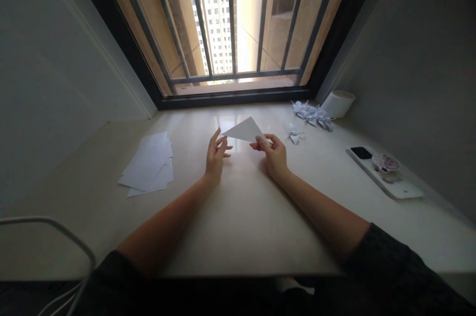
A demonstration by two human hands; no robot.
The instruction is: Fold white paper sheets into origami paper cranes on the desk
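A folded white paper triangle (243, 130) is held up above the sill, in front of the window. My right hand (276, 156) pinches its right corner between thumb and fingers. At the triangle's left point is my left hand (215, 156), its fingers spread; the paper's tip lies by the thumb and forefinger, and no firm grip shows. Just beyond my right hand, a small folded paper piece with pointed ends (294, 135) rests on the sill.
Loose white paper sheets (147, 162) lie at the left. Several folded paper pieces (312, 115) are heaped beside a white cup (338, 103) lying on its side at the back right. A phone (385, 172) lies at the right. A white cable (55, 224) loops at the front left.
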